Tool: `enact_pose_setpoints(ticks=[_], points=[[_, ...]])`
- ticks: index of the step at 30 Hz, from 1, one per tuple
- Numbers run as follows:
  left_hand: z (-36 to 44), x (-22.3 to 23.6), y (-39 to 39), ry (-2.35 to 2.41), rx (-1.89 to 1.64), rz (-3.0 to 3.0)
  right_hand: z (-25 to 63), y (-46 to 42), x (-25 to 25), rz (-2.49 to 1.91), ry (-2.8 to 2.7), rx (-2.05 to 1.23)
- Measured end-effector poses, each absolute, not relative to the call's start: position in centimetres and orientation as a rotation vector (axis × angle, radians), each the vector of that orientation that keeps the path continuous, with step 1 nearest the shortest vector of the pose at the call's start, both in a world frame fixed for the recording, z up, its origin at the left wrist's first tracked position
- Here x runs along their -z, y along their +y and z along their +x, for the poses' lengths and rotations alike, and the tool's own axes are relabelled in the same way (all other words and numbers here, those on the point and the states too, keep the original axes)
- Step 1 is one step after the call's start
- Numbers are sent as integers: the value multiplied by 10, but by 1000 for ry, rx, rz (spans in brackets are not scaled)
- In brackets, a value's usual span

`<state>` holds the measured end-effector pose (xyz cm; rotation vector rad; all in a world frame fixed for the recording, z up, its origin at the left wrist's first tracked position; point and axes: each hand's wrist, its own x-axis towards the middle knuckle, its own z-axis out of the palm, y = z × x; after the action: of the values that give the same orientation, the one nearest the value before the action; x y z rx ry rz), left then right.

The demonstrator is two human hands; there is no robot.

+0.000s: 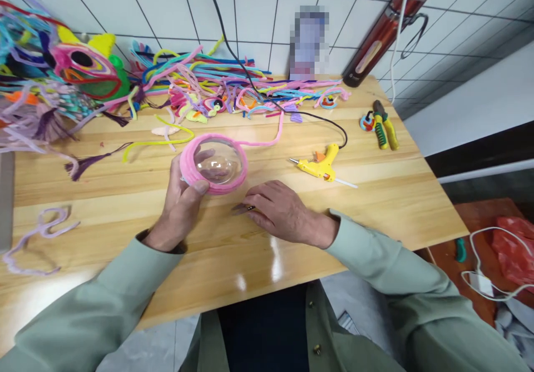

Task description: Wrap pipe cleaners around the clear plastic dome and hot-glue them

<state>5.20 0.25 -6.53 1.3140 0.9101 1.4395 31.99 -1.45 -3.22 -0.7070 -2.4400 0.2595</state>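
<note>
My left hand (180,199) is closed on a clear plastic dome (217,166) whose rim is wrapped in pink pipe cleaner (236,180). A loose pink tail runs from the dome toward the pile behind it. My right hand (280,209) rests low on the wooden table (125,216) just right of the dome, fingers curled over a small dark metal thing (244,209) that I cannot name. Both sleeves are pale green.
A yellow glue gun (321,165) with a black cord lies right of the dome. Yellow-handled pliers (386,125) lie farther right. Several coloured pipe cleaners (217,85) and finished figures (83,69) fill the back left. A lilac pipe cleaner (39,233) lies near the left edge.
</note>
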Motion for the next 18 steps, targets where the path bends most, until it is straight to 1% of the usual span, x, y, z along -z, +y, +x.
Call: enact_pose_setpoints(ticks=[4, 8, 10, 13, 15, 18], points=[[55, 60, 10, 907, -1530, 1164, 339, -3, 11, -677, -2391, -37], [53, 60, 15, 898, -1549, 1150, 407, 23, -17, -856, -2319, 140], [52, 61, 16, 885, -1542, 1170, 448, 35, -21, -964, -2392, 95], [51, 63, 15, 888, -1527, 1211, 492, 47, -11, -1096, -2488, -10], [50, 65, 17, 905, -1523, 1226, 506, 51, -1, -1139, -2553, -66], [49, 68, 20, 917, -1554, 1240, 508, 54, 13, -1188, -2621, -62]])
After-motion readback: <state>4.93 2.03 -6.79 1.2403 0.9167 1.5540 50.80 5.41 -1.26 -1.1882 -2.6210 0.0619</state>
